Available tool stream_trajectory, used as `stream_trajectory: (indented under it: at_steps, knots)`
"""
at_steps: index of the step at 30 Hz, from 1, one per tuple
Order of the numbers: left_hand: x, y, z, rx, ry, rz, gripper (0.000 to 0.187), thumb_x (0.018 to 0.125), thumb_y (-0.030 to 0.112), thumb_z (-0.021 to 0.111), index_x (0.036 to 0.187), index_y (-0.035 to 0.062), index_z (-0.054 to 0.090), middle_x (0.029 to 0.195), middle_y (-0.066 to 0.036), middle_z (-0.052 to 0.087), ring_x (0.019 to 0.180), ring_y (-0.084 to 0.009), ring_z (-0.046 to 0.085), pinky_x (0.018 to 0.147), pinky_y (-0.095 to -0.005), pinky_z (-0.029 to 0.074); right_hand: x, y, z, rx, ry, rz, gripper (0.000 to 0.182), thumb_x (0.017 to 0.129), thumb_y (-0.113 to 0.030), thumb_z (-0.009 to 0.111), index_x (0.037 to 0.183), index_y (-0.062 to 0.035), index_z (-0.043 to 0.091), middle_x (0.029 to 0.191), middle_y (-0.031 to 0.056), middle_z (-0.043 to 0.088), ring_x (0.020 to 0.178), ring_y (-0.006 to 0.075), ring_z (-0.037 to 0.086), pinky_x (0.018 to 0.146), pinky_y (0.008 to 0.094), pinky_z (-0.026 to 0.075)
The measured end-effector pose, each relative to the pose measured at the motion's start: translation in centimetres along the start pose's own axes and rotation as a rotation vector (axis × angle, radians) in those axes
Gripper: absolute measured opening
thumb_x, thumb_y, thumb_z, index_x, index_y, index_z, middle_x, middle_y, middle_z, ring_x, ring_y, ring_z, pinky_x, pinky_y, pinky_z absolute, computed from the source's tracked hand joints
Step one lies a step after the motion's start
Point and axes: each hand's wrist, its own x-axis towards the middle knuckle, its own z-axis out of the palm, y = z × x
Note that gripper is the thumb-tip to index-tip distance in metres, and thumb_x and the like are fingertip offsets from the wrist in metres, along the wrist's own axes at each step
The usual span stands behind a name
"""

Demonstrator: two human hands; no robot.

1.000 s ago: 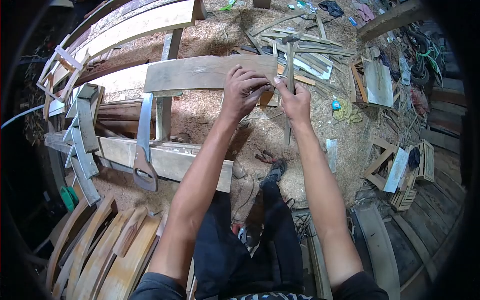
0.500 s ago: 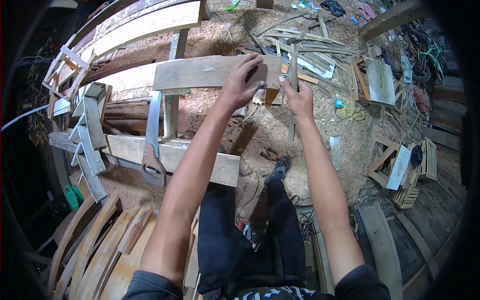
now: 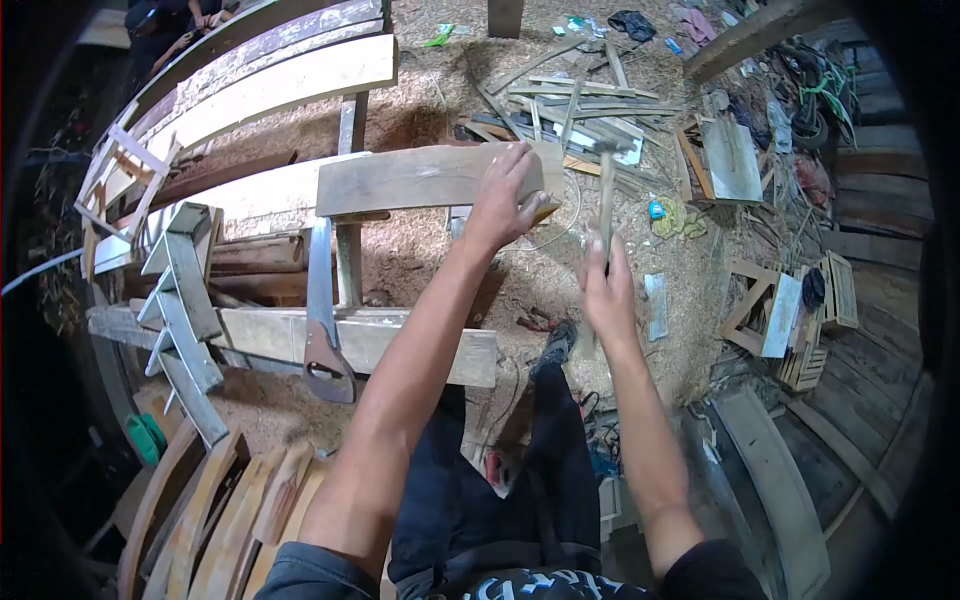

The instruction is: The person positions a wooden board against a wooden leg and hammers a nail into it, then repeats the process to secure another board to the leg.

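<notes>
A long grey-brown wooden board [image 3: 410, 180] lies across the bench planks, its right end sticking out. My left hand [image 3: 503, 205] grips that board near its right end, fingers over the top and thumb at the near edge. A short block end [image 3: 545, 212] shows just under the board beside the thumb. My right hand [image 3: 608, 285] is closed around the handle of a hammer [image 3: 606, 190], held upright to the right of the board end and apart from it. The hammer head is blurred. A handsaw [image 3: 322, 330] hangs at the left, its handle down, by the near plank.
The near bench plank [image 3: 400, 340] runs in front of my legs. An angular metal-grey frame [image 3: 185, 310] stands at left. Curved wooden pieces [image 3: 220, 520] lie at lower left. Scrap sticks [image 3: 590, 105] and a blue tape measure [image 3: 656, 210] lie on sawdust. Another person's hands [image 3: 205, 18] show at top left.
My right hand and the hammer have moved away from the board end, down and slightly right. My left hand keeps its grip on the board. The view has shifted a little.
</notes>
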Motion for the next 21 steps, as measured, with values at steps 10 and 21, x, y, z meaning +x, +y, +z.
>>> stream_trajectory:
  at_steps: [10,21]
  knots:
    - [-0.7,0.0,-1.0,0.543,-0.209,-0.015,0.084,0.089,0.068,0.050,0.152,0.0137,0.039,0.166,-0.008,0.022,0.154,-0.0333,0.016,0.120,-0.0641,0.008,-6.1,0.3,0.0,-0.287,0.030,-0.176,0.047,0.101,-0.019,0.055,0.139,0.0069,0.048,0.096,0.0198,0.067,0.087,0.0290,0.067,0.079,0.0397,0.052]
    - [-0.4,0.0,-0.3,0.712,-0.167,0.009,0.082,0.088,0.066,0.056,0.157,0.0359,0.026,0.165,-0.003,0.025,0.152,-0.0309,0.022,0.116,-0.0705,0.014,-5.0,2.2,-1.9,-0.401,-0.067,-0.302,0.046,0.099,-0.009,0.054,0.139,0.0113,0.046,0.101,0.0317,0.066,0.092,0.0443,0.068,0.079,0.0460,0.052]
